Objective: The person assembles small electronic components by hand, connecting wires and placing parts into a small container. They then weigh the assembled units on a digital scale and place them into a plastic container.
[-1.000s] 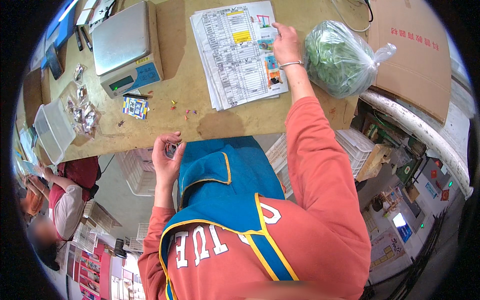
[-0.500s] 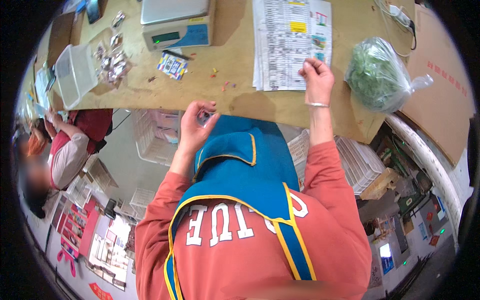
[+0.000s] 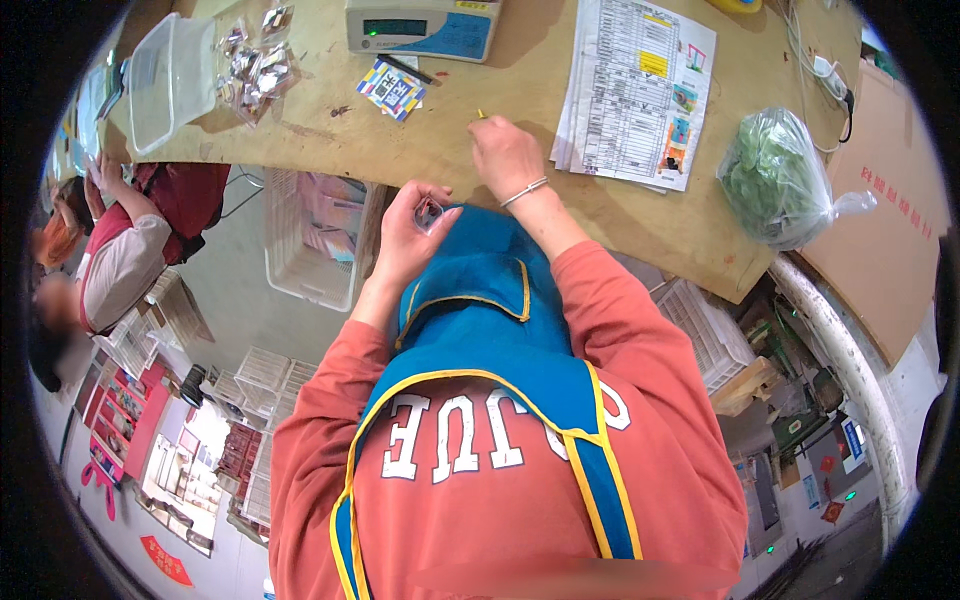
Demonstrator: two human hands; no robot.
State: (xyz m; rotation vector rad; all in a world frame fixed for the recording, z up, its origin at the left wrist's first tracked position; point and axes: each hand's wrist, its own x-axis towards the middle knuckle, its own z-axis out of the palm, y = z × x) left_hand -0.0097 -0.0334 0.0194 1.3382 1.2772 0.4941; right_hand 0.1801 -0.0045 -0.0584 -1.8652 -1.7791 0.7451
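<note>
My left hand is at the table's front edge, its fingers curled around a small clear plastic bag with something dark in it. To its right, my right hand reaches over the tabletop, wearing a bracelet at the wrist. Its fingertips are closed at a tiny yellow piece; whether the piece is lifted off the table I cannot make out. A colourful printed card lies beyond my hands, with a black pen beside it.
A digital scale stands at the back. Left are filled small packets and a clear plastic tub. Right lie printed sheets and a tied bag of greens. A crate sits below the table; a co-worker is far left.
My right hand has moved left from over the printed sheets to the small coloured pieces. My left hand keeps hold of the plastic bag. The whole view has shifted.
</note>
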